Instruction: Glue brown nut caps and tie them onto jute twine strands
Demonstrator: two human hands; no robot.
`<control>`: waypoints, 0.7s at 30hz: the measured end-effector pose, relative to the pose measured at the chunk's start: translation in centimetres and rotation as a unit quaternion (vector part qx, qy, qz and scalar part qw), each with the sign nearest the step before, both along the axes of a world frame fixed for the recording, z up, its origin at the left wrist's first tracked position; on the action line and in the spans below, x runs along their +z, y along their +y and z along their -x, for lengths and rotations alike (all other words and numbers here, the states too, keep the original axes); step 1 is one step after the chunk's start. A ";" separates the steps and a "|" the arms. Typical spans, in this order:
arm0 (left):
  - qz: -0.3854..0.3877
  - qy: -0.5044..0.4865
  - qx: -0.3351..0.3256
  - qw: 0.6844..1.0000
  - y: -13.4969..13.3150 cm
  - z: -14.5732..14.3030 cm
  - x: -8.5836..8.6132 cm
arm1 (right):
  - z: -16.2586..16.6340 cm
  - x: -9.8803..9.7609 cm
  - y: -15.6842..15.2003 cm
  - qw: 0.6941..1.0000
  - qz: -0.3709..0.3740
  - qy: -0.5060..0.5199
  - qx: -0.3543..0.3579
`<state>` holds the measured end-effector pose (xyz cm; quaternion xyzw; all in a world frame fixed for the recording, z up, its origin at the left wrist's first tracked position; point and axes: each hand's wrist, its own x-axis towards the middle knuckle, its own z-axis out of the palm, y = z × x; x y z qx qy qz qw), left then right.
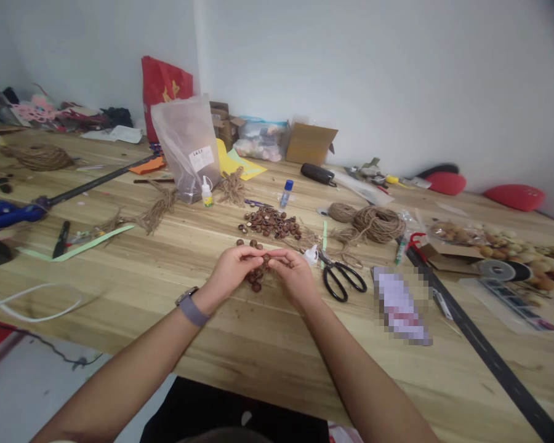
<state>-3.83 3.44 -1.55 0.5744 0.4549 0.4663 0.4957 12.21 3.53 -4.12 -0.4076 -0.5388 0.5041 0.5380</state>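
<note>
My left hand [233,267] and my right hand [294,271] meet over the wooden table [258,344], both with fingers pinched on a small cluster of brown nut shells [256,275] held between them. A few shells of the cluster hang below the fingers, just above the tabletop. A grey watch sits on my left wrist. A loose pile of the same brown shells [271,223] lies just beyond the hands.
Black scissors [342,278] lie right of my right hand, next to a white cap. A jute twine ball [378,223], glue bottle [207,192], clear plastic bag [187,147], blue glue stick [286,192], cardboard boxes and a black strip [489,357] crowd the table.
</note>
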 end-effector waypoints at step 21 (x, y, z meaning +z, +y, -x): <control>0.179 -0.216 -0.036 0.959 0.5 0.1 0.1 | 0.6 0.3 -0.8 0.988 -0.081 -0.131 -0.027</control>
